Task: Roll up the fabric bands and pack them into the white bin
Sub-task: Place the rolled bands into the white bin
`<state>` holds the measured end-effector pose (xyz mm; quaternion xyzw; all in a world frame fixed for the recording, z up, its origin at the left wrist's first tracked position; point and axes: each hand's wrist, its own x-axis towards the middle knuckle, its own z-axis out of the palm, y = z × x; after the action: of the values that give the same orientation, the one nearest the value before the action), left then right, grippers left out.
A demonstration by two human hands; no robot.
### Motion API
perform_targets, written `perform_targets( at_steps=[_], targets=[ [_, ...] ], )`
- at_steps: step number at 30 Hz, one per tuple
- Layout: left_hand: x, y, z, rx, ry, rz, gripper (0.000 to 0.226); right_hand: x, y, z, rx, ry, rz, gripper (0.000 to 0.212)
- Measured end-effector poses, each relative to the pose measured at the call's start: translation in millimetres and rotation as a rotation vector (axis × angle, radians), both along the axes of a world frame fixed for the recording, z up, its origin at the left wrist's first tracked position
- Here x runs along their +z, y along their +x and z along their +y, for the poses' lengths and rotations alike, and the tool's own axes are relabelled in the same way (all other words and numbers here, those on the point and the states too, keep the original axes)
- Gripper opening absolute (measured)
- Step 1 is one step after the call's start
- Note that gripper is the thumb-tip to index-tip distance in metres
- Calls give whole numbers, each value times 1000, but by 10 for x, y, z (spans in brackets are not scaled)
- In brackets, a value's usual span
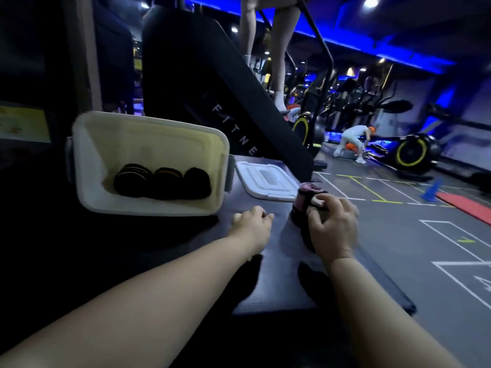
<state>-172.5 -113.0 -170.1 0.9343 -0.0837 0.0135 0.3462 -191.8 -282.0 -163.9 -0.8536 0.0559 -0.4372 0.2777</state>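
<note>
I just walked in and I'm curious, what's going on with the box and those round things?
A person is rolling fabric bands to pack away. The right hand grips a pink and dark band on the black mat. The left hand rests beside it, holding nothing. Three rolled bands already sit in the tipped white bin; its lid lies alongside.

Both bare forearms reach forward from the bottom edge, the left coming in from the lower left corner, the right from the lower right. The left hand [252, 221] lies knuckles-up with its fingers curled under; whether it holds anything does not show. Just beside it, the right hand [333, 229] bends at the wrist, thumb and curled fingers gripping a rolled fabric band [305, 196].
</note>
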Motion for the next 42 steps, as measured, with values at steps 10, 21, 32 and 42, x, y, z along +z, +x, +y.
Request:
perform_targets(
  at_steps=[10,21,32,42],
  targets=[
    [102,125,-878,-140,-261,97,45,-241,207,-475,24,681,239,57],
    [90,202,-791,-142,-384,129,50,-304,231,-472,228,672,379,75],
    [150,-11,69,-88,-406,201,51,-71,-120,151,432,470,446,27],
    [272,-223,938,110,-530,291,40,-83,-120,1016,518,383,510,68]
  ],
)
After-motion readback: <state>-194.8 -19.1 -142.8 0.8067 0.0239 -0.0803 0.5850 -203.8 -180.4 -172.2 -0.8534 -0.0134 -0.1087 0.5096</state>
